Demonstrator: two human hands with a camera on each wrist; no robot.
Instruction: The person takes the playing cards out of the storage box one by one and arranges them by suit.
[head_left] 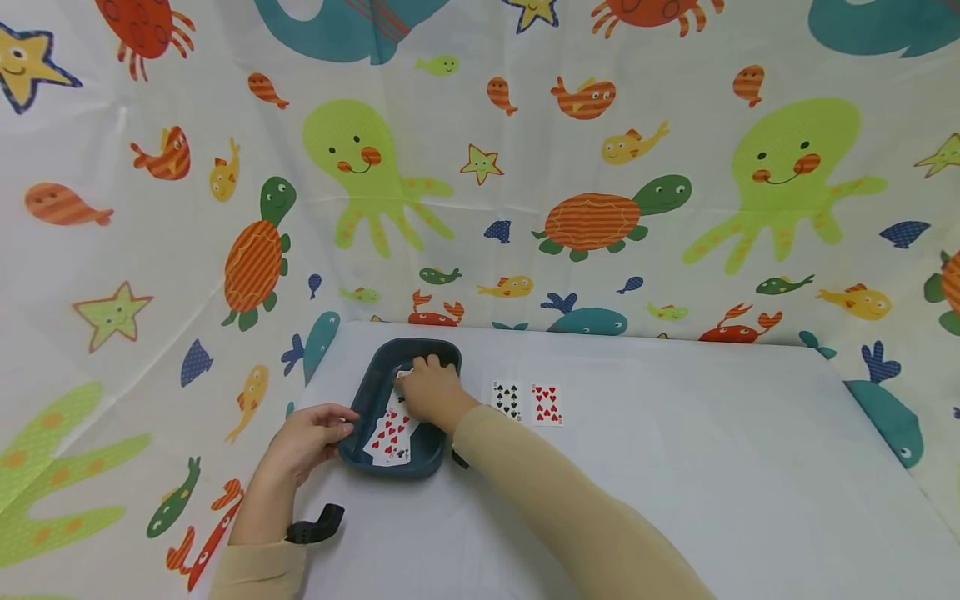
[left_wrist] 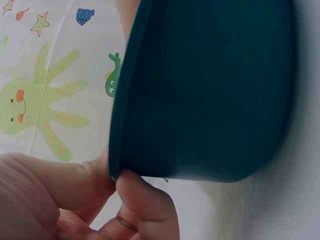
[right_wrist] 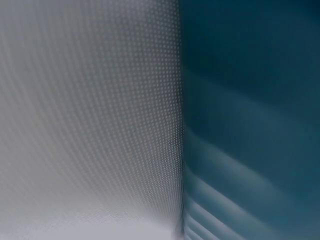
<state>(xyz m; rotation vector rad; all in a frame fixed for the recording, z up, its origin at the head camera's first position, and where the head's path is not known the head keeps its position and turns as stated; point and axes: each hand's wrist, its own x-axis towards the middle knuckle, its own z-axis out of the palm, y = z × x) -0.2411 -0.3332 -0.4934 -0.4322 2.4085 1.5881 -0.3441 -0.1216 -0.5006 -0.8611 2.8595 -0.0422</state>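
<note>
Pinching the rim of a blue-green tray [head_left: 390,472] on its left side, the left hand [head_left: 307,437] is the first thing I notice from the head view. The tray is on the white table [head_left: 675,450], near its far left corner. Inside the tray there is a loose pile of playing cards [head_left: 392,440], overlapping; one with red hearts is face up near the front end. The right hand [head_left: 435,393] reaches into the far part of the tray, at the upper end of these cards. Its fingers point downward and are bent, but from my place I cannot tell if they grip a card or only touch it. On the table, just to the right of the tray, a card with black spades [head_left: 506,401] and a card with red hearts [head_left: 547,405] lie side by side, face up, closer to the far edge than to the near one. Behind the far edge hangs a cloth printed with sea animals [head_left: 517,183].

In my left wrist view, the tray wall fills most of the right side, and the thumb and a finger [left_wrist: 147,202] close on the corner of its rim.

In my right wrist view, I see a pale dotted surface [right_wrist: 90,120] on the left and the smooth tray wall on the right; this view does not let me judge the fingers.
</note>
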